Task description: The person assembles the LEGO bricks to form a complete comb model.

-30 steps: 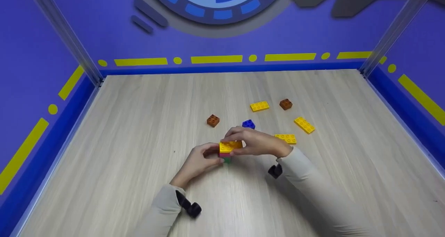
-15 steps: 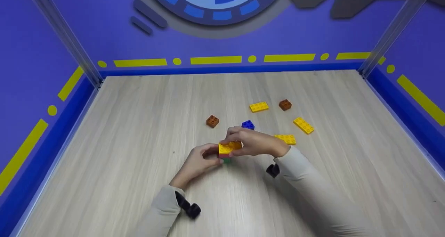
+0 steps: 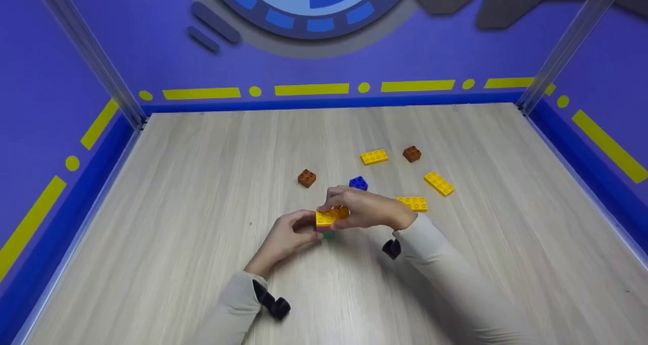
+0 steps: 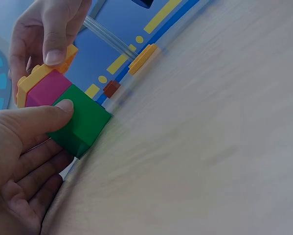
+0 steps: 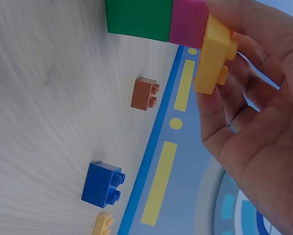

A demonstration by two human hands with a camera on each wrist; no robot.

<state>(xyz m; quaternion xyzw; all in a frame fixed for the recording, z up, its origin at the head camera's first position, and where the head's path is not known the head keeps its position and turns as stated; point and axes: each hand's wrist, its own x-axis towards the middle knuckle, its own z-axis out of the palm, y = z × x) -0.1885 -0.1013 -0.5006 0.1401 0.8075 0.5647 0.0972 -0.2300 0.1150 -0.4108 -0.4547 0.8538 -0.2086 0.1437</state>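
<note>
In the left wrist view a small stack stands on the table: a green block at the bottom, a pink brick on it and a yellow brick on top. The yellow brick juts out past the pink one on one side. My left hand holds the stack low, its thumb lying on the green block and its fingers behind. From the right, my right hand grips the yellow brick between thumb and fingers, hiding part of its top.
Beyond the hands lie a blue brick, a brown brick and another brown brick. Flat yellow bricks lie at the back, to the right and beside my right wrist. Blue-purple walls surround the wooden table.
The head view has shifted slightly. Both hands keep their places at the stack, and less of the pink brick shows below the yellow one than a second ago.
</note>
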